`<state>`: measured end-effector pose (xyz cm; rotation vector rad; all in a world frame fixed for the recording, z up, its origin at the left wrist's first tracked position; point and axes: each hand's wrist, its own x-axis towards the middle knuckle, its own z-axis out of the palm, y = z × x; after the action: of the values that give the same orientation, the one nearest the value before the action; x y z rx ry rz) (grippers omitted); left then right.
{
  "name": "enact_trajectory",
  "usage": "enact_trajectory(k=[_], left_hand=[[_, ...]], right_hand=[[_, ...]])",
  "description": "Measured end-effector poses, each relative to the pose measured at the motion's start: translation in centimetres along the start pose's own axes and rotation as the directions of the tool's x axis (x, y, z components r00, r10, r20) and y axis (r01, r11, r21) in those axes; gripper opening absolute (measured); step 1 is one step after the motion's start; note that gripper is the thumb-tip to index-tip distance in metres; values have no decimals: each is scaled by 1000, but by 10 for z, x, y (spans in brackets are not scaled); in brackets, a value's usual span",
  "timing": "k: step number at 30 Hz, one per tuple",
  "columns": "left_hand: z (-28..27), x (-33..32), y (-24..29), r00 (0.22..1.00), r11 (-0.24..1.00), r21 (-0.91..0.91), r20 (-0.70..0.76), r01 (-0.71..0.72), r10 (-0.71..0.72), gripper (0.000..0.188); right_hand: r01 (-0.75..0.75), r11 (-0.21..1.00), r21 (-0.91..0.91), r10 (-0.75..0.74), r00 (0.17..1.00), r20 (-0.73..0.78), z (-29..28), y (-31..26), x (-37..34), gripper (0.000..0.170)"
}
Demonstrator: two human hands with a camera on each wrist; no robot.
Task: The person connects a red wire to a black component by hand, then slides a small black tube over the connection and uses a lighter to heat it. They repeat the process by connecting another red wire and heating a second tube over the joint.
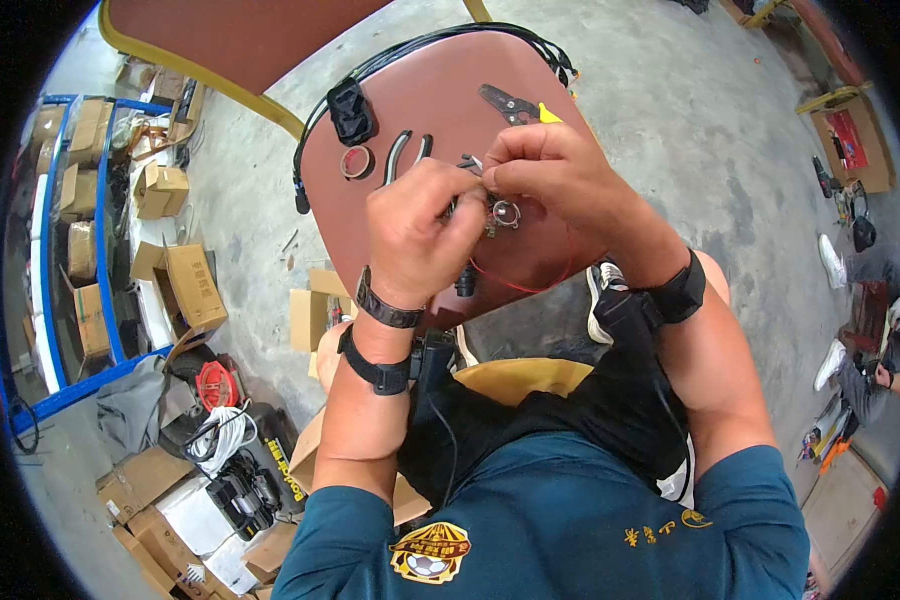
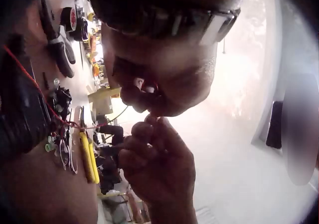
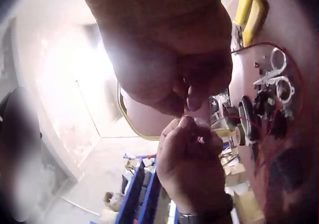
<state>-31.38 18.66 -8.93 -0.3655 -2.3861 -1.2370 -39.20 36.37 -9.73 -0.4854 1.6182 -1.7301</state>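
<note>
A chair seat (image 1: 330,215) serves as the work surface, most likely because it is flat and low enough to reach from a seated position. Taking 12 o'clock as the edge farthest from the person, black cable (image 1: 440,45) follows the rim from about 9 o'clock round to 1, which presumably leaves the middle free for small parts.

Over the middle the two hands meet, fingertip to fingertip. The left hand (image 1: 425,225) has its fingers curled closely round the red wire (image 1: 515,288); such a grip would steady a thin, springy strand. The right hand (image 1: 555,175) has thumb and forefinger closed to a pinch, seemingly on the end of the same wire, though that tip is too small to make out; a fingertip pinch suits fine handling.

The tools lie around the hands, probably for quick reach: yellow-handled cutters (image 1: 510,104) at 1 o'clock, and pliers (image 1: 395,155) towards 9, handles pointing outward. A black pouch (image 1: 350,112) sits at 10, with a tape roll (image 1: 368,160) just below it, both outside the work itself.

Small scissors (image 3: 269,78) with pale loops lie among dark little parts beneath the hands. The wire's slack bows out loosely at 5 o'clock, which should keep it from tugging.
</note>
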Motion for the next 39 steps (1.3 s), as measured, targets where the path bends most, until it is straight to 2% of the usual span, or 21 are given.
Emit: enact_trajectory(k=[2,3,5,7,9,12,15,18,21,22,23,24,26,27,29,31,32,35,36,39], left_hand=[[-2,-3,-5,976,957,-197,2,214,-218,6],[-5,-4,-7,935,886,-308,39,346,-352,6],[-11,-4,-9,801,657,-494,154,569,-579,6],[-10,-3,-14,775,572,-584,166,576,-610,5],[-11,-2,-15,738,495,-620,214,609,-639,5],[-11,-5,-19,700,420,-619,315,663,-641,5],[-10,-6,-20,695,386,-631,360,673,-623,5],[-11,-5,-19,691,411,-595,375,691,-619,4],[-10,-5,-17,709,514,-510,330,689,-623,5],[-10,-5,-14,863,774,-383,210,504,-459,4],[-10,-2,-9,963,943,-210,129,259,-236,3],[-10,1,-5,995,1000,-12,96,-21,22,3],[-9,0,2,991,993,-65,100,96,-90,1],[-8,0,4,984,983,-90,100,159,-150,1],[-12,-4,-11,915,850,-338,137,404,-380,3],[-19,-3,-14,761,605,-480,255,635,-597,6],[-18,-5,-20,760,545,-564,264,621,-594,5],[-18,-5,-24,707,404,-625,361,668,-608,5],[-17,-5,-23,701,410,-610,370,678,-609,5],[-14,-4,-19,688,420,-578,389,700,-612,6]], right_hand=[[207,971,-124,-218,973,-83,8,5,-1,16],[300,935,-188,-325,939,-115,13,6,-3,18],[346,875,-340,-404,908,-115,16,-3,-12,21],[413,762,-498,-518,851,-87,18,-6,-12,25],[484,584,-651,-652,757,-23,18,0,-8,26],[526,478,-703,-729,684,16,19,10,-1,18],[509,432,-745,-703,707,76,15,13,0,18],[476,400,-783,-696,714,79,15,12,-1,13],[490,434,-756,-687,723,73,14,13,-1,12],[496,524,-692,-623,777,85,11,14,-1,11],[491,609,-622,-558,823,103,6,15,0,10],[474,687,-551,-493,861,127,3,12,0,11],[160,935,-317,-156,987,38,0,2,-1,17],[-24,983,-180,31,999,36,-1,-3,-1,20],[159,940,-303,-167,986,-1,6,-2,-8,21],[313,853,-418,-350,937,-11,14,1,-11,22],[375,796,-475,-431,902,-9,17,2,-12,22],[494,621,-608,-615,788,12,19,10,-6,20],[518,562,-645,-662,749,23,19,13,-3,19],[508,493,-707,-680,731,51,18,15,-1,15]])
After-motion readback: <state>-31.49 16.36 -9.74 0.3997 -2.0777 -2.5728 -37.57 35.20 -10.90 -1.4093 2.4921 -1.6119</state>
